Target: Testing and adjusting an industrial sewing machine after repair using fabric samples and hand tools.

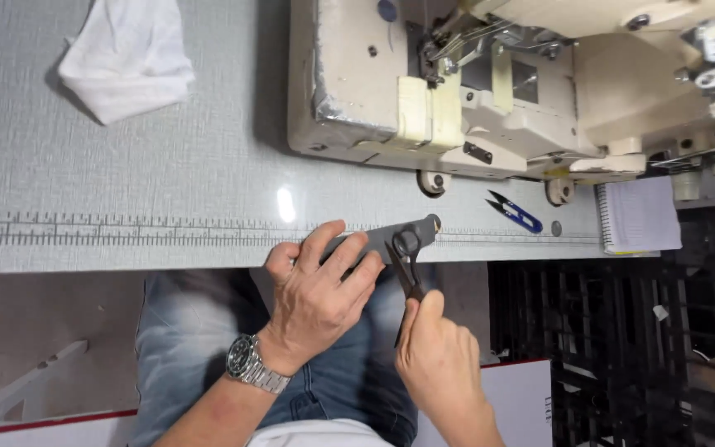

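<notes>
At the near edge of the grey worktable [126,165], the left hand [316,290] pinches a dark grey fabric strip [382,237], fingers clenched over it. The right hand [440,356] grips small black scissors [407,265], whose blades meet the strip. Blue thread snips [516,212] lie right, near the cream sewing machine [457,91].

A matt dark-grey strip [378,240] and a dark metal tool [408,266] lie on a glossy, finely textured grey bench [126,165]. Behind stand a sewing machine [457,91] of worn cream enamel and bright metal, soft white cloth [126,54], a paper notebook [640,215] and plastic-handled blue snips [515,211].
</notes>
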